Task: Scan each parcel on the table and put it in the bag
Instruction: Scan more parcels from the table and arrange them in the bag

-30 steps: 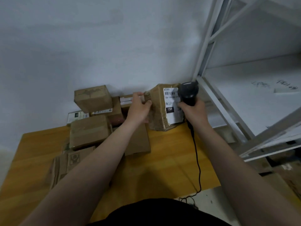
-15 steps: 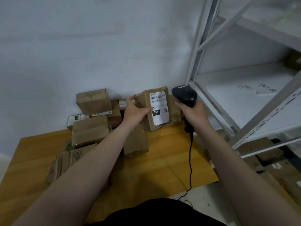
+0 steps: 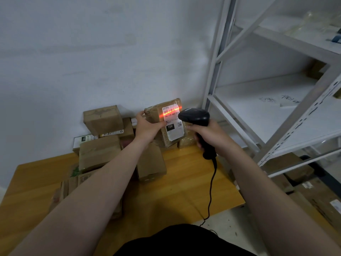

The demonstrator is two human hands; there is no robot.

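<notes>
My left hand (image 3: 147, 127) grips a brown taped parcel (image 3: 158, 117) by its left side and holds it upright above the table's far edge, white label facing me. A red scan line lies across the barcode at the top of that label (image 3: 172, 122). My right hand (image 3: 210, 134) grips the handle of a black corded barcode scanner (image 3: 195, 117), whose head points at the label from the right. Several more cardboard parcels (image 3: 100, 153) lie piled on the wooden table (image 3: 184, 189) to the left. No bag is in view.
A white metal shelving rack (image 3: 267, 111) stands right of the table. Cardboard boxes (image 3: 299, 170) sit on the floor under it. The scanner's cable (image 3: 211, 189) hangs over the table's right front edge. A white wall is behind the pile.
The scanner has swung left toward the parcel and its red line now lights the barcode. The parcel stays held upright in my left hand.
</notes>
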